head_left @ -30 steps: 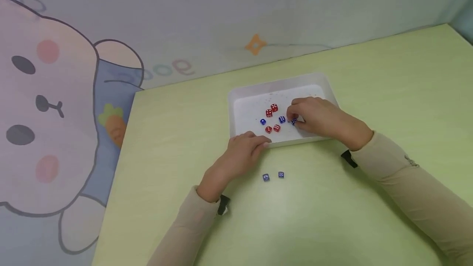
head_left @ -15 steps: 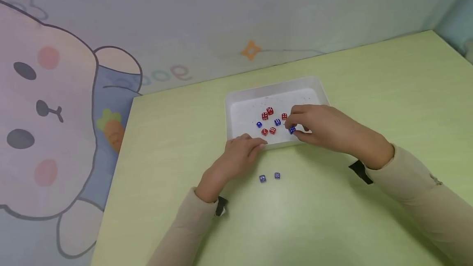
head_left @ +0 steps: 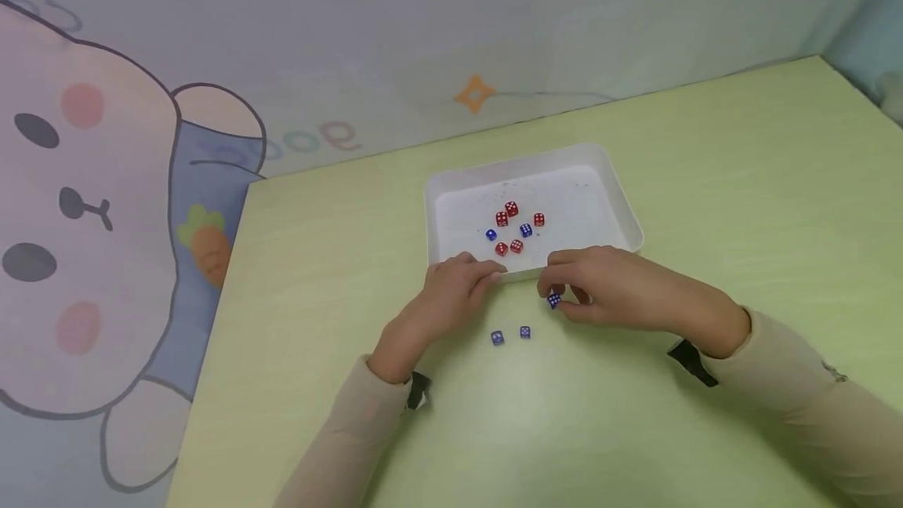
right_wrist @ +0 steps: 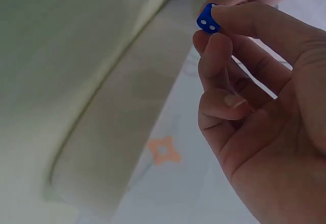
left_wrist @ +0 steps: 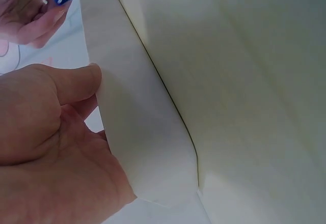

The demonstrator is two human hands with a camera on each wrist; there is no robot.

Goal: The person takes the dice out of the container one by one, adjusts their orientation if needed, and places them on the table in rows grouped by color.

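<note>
My right hand point(head_left: 559, 294) pinches a blue die point(head_left: 553, 300) just above the green table, in front of the white tray's near rim point(head_left: 536, 271). The right wrist view shows that die point(right_wrist: 208, 19) between thumb and fingertips point(right_wrist: 239, 18). My left hand point(head_left: 485, 273) grips the tray's near-left rim, thumb against its wall point(left_wrist: 137, 132). Inside the tray lie several red dice point(head_left: 511, 208) and two blue dice point(head_left: 525, 230). Two more blue dice point(head_left: 497, 337) point(head_left: 525, 332) sit side by side on the table between my wrists.
The green table point(head_left: 705, 179) meets a wall with a cartoon rabbit print point(head_left: 77, 202) at the back and left. The tray stands near the table's middle, with bare tabletop around it.
My right hand lifted a blue die out of the tray and carried it toward me over the near rim, down to the table. The left hand stayed on the rim.
</note>
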